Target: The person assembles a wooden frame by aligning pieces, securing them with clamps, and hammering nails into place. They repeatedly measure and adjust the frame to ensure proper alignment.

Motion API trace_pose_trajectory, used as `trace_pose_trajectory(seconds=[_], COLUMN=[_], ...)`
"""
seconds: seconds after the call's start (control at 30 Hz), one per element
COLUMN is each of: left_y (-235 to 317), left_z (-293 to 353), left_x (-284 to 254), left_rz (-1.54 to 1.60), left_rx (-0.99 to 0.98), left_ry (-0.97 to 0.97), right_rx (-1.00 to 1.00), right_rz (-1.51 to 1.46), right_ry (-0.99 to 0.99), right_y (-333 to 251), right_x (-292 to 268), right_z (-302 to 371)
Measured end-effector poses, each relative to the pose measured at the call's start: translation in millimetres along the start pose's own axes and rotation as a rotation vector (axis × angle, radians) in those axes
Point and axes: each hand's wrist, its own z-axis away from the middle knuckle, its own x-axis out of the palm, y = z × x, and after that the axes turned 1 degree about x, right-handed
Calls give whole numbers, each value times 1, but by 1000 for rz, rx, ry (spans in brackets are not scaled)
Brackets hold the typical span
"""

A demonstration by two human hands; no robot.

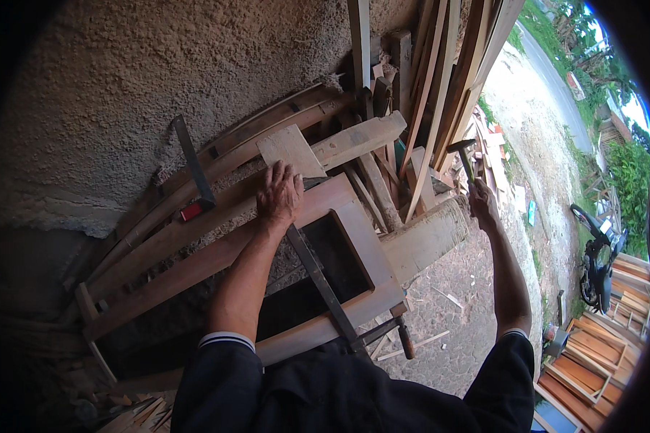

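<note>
My right hand point(482, 200) grips a hammer point(469, 164) by its handle, raised off to the right with the dark head up. My left hand point(280, 193) rests palm down, fingers laid against a pale wood block point(292, 146) at the far edge of a wooden frame point(383, 278). Across this frame, below the left hand, runs a dark bar clamp point(318, 278); its wooden handle point(406, 339) sticks out at the near side. A dark metal piece point(313, 182) shows beside my left fingers.
Behind the frame, a flat dark metal bar point(192, 162) with a red end leans near the rough wall point(159, 65). Thick beams point(426, 238) support the frame's right end. Tall planks point(440, 86) lean at the back. A motorcycle point(599, 256) and stacked wooden frames point(592, 361) stand right.
</note>
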Motion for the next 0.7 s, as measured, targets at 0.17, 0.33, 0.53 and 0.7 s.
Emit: trace_pose_trajectory(seconds=[0.17, 0.33, 0.53, 0.7], left_y=[1, 2, 1, 1], left_z=[0, 1, 3, 3], left_x=[-1, -6, -2, 1], left_rz=[-72, -71, -105, -114], left_rx=[19, 32, 24, 28], left_ry=[29, 55, 114, 127], right_rx=[-314, -731, -808, -998], right_rz=[243, 459, 643, 842], right_ry=[-360, -514, -492, -668], right_y=[-171, -264, -304, -297], right_x=[44, 99, 126, 144], right_z=[21, 27, -3, -3])
